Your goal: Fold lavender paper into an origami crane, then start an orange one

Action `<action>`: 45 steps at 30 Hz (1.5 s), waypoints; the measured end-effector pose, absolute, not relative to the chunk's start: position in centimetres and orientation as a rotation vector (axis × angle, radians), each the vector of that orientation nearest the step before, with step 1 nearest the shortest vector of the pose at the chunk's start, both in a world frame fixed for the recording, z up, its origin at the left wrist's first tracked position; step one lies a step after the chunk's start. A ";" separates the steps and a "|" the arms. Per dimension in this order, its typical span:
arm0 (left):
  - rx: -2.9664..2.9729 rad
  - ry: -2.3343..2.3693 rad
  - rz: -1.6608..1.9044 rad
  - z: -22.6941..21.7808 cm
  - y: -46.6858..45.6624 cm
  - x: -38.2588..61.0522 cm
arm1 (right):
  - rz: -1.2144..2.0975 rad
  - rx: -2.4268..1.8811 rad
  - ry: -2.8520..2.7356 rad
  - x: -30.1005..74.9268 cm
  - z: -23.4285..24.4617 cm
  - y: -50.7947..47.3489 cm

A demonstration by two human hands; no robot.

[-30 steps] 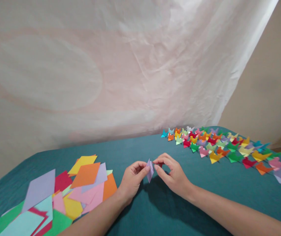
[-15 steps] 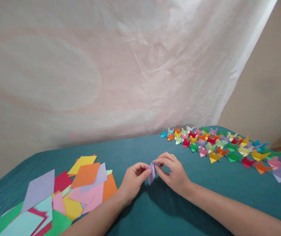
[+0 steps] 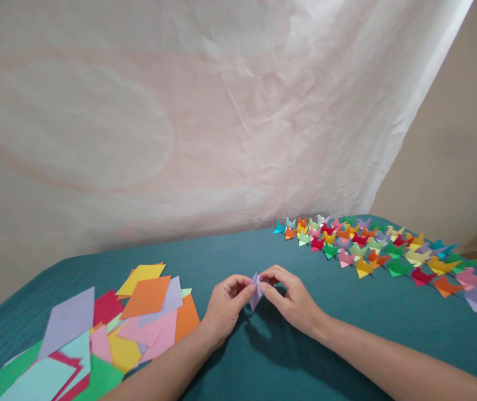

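Note:
A small folded piece of lilac origami paper (image 3: 256,298) is held above the table between my two hands, its pointed lower end hanging down. My left hand (image 3: 228,305) pinches its left side between thumb and fingers. On the other side, the thumb and forefinger of my right hand (image 3: 291,298) close on its upper right edge, where a small flap sticks out. My fingertips hide part of the folds.
Loose coloured paper sheets (image 3: 146,298) lie overlapping at the left of the teal-covered table (image 3: 222,250). Rows of small folded paper birds (image 3: 364,267) stand at the right. Behind the table hangs a pale cloth (image 3: 205,122).
My right fingers have come down slightly along the paper's edge, and a small flap at its top is now bent to the right. My left hand keeps its pinch.

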State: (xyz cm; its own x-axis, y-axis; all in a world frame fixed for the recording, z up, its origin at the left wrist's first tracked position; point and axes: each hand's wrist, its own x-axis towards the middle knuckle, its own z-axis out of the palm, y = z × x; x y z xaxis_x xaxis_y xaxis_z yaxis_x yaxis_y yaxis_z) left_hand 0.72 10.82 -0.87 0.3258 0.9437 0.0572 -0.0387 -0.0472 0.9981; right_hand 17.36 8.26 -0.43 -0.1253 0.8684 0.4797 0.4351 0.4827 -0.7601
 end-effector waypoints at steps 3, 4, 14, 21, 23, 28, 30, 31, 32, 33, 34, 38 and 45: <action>1.373 0.898 1.007 -1.0 10.9 0.6 | 0.595 -1.137 -1.753 17.2 -0.5 8.3; 1.376 0.895 1.007 -1.1 10.9 0.6 | 0.602 -1.136 -1.751 17.2 -0.6 8.4; 1.366 0.912 0.994 -1.0 11.0 0.6 | 0.527 -1.038 -1.689 17.5 -0.3 8.6; 1.376 0.905 0.971 -0.8 10.9 0.7 | 0.398 -1.041 -1.702 17.8 -0.7 8.9; 1.378 0.905 0.966 -0.8 10.9 0.7 | 0.393 -1.045 -1.715 18.0 -0.7 9.0; 1.362 0.893 0.992 -0.8 10.9 0.7 | 0.456 -1.052 -1.712 17.8 -0.6 8.9; 1.348 0.914 1.039 -0.9 11.0 0.8 | 0.530 -1.074 -1.695 17.5 -0.6 8.8; 1.342 0.929 1.063 -0.9 11.0 0.8 | 0.578 -1.091 -1.680 17.3 -0.6 8.7; 1.338 0.944 1.082 -1.0 11.0 0.8 | 0.632 -1.110 -1.663 17.2 -0.6 8.6; 1.338 0.955 1.094 -1.0 11.0 0.8 | 0.688 -1.122 -1.649 17.0 -0.7 8.5; 1.340 0.962 1.100 -1.1 11.0 0.8 | 0.743 -1.126 -1.639 16.9 -0.8 8.4; 1.354 0.943 1.072 -1.4 11.1 0.7 | 0.828 -1.101 -1.624 16.7 -1.2 8.3; 1.405 0.914 1.065 -1.7 11.0 0.8 | 0.809 -1.138 -1.566 17.7 -2.0 9.5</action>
State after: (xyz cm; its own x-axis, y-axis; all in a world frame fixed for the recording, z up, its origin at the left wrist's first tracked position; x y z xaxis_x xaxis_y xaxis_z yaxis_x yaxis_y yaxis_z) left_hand 0.82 10.95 -1.69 0.2995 0.9476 0.1113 -0.0335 -0.1062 0.9938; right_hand 17.73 9.55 -1.98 -0.0613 0.9419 0.3301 0.2756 0.3339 -0.9014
